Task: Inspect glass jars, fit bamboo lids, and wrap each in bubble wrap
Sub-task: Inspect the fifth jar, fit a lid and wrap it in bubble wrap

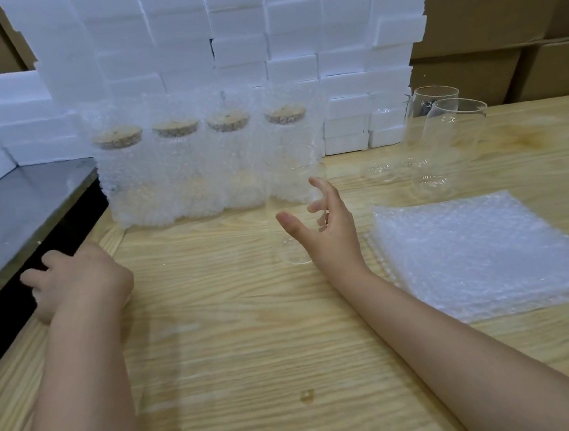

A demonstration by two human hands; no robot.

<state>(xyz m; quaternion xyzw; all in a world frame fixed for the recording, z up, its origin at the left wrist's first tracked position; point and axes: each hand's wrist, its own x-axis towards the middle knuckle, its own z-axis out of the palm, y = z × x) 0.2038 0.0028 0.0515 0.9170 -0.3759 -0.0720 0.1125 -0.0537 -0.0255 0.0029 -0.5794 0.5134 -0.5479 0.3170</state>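
Our right hand (325, 227) is held with fingers spread, released, at the tall empty clear glass jar (287, 180). Our left hand (75, 278) reaches over the pale wooden table's (234, 323) edge; we cannot tell its grasp.

Four lidded wrapped jars (176, 176) in a row, bare jar (284, 184) upright, perhaps three empty jars (455, 138) rightward, stacked bubble-wrap sheets (485, 249).

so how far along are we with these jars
Done: four wrapped jars with bamboo lids stand at the back. In hand: the right hand is open beside a bare jar, no lid yet. Left: more lidless jars behind the bubble wrap stack.
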